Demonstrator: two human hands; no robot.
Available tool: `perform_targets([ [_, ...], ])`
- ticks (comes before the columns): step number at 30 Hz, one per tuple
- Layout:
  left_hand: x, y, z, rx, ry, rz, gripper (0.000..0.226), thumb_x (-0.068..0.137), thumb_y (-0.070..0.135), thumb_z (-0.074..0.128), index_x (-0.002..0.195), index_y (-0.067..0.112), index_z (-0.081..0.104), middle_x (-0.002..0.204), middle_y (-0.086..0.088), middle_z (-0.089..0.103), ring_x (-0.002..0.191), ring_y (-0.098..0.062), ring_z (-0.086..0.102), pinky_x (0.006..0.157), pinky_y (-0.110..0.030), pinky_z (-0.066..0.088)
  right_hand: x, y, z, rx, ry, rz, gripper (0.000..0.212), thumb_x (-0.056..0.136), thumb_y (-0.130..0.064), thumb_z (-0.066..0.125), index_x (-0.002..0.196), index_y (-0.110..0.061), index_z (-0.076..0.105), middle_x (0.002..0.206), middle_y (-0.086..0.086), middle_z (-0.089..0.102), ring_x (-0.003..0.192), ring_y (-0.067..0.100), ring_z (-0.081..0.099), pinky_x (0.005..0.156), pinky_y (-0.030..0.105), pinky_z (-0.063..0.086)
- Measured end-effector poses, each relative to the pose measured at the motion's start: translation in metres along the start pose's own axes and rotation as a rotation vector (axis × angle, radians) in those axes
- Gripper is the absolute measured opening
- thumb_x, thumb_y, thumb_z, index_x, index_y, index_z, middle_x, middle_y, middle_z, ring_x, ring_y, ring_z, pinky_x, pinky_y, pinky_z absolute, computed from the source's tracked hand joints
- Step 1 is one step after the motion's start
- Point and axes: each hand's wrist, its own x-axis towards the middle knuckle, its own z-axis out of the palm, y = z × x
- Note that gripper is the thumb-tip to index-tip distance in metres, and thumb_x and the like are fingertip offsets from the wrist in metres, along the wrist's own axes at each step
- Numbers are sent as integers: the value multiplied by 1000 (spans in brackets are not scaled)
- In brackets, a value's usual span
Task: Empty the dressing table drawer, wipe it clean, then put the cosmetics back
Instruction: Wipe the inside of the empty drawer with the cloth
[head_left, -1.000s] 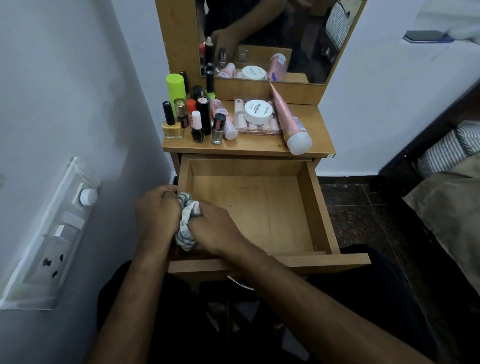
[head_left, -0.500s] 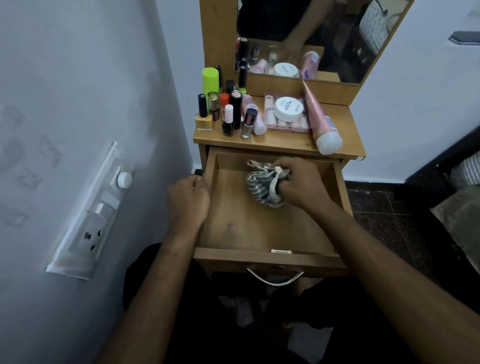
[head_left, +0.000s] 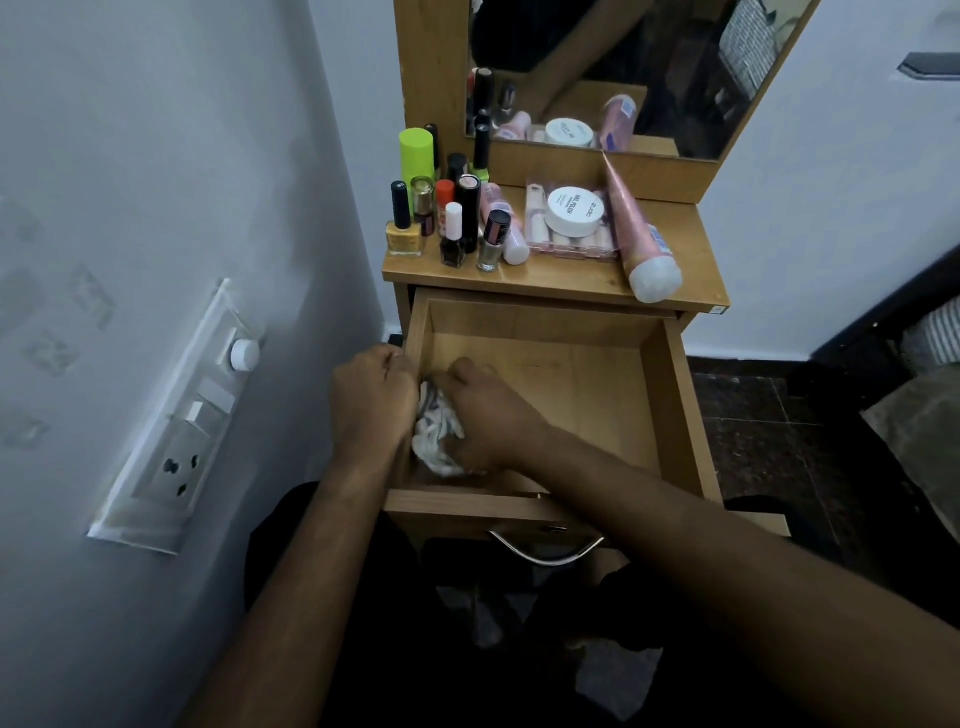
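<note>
The wooden drawer of the dressing table stands pulled out, and only a cloth lies in it. My right hand grips a crumpled striped cloth and presses it against the drawer's near-left inside corner. My left hand grips the drawer's left wall, fingers curled over its edge. The cosmetics stand on the table top: several nail polish bottles, lipsticks, a lime-green can, a white jar on a clear pack, and a pink tube lying on its side.
A mirror rises behind the table top. A white wall with a switch and socket panel is close on the left. The drawer's metal handle hangs over my dark-clothed lap. Dark floor tiles and bedding lie to the right.
My right hand has dragged the cloth from the drawer's far middle back to its near-left corner. My left hand stays on the left wall.
</note>
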Motion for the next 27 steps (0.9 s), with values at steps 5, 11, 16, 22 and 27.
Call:
perform_targets([
  [5,-2,4,0,-15,23,3,26,94,11,47,89,3,71,80,-6,66,65,-8,50,61,-28,43,-8,2,-12,-163,-109,-245,47,85,-30,73,129,-16,62,132,5,48,114,24,48,87,35,48],
  [11,-1,4,-2,-16,-13,-8,28,94,10,46,89,7,73,83,-5,70,67,-5,54,59,-23,41,-36,44,-29,-181,-264,-399,39,75,-16,81,110,-33,73,129,-4,55,120,19,48,89,33,49],
  [16,-2,4,-1,-38,-16,-7,28,94,10,46,85,9,72,78,-3,69,71,-11,60,56,-24,41,-62,84,-50,-219,-411,-195,32,82,-11,71,109,-29,73,130,-4,54,125,16,45,98,29,47],
  [22,-2,4,-2,-42,-18,-1,28,94,10,46,87,9,72,80,-3,68,73,-10,59,57,-24,42,-82,103,-72,19,-559,105,48,76,1,47,113,-16,74,114,0,64,91,0,58,75,14,46],
  [27,-3,5,-3,-28,-15,-7,28,94,10,46,90,10,73,82,-2,69,72,-6,57,56,-22,37,-78,100,-76,303,-643,340,45,77,18,42,109,2,69,82,1,62,44,-4,50,45,13,37],
])
